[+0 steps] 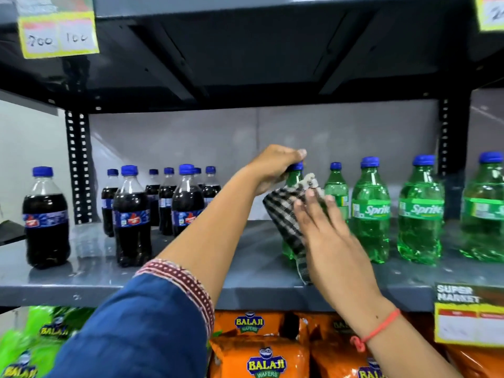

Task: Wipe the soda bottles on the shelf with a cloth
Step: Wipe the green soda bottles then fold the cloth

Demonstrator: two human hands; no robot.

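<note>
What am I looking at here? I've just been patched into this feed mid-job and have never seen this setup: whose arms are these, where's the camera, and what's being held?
There is no machine here. The one picture comes from a camera worn on a person's head, looking forward and down at a shop shelf, so the two arms are that person's own. The left hand grips the blue cap and neck of a green soda bottle, holding it steady. The right hand presses a checked cloth against that bottle's side. More green Sprite bottles stand to the right, and dark cola bottles to the left, all upright. Below the shelf are orange snack bags.
</note>
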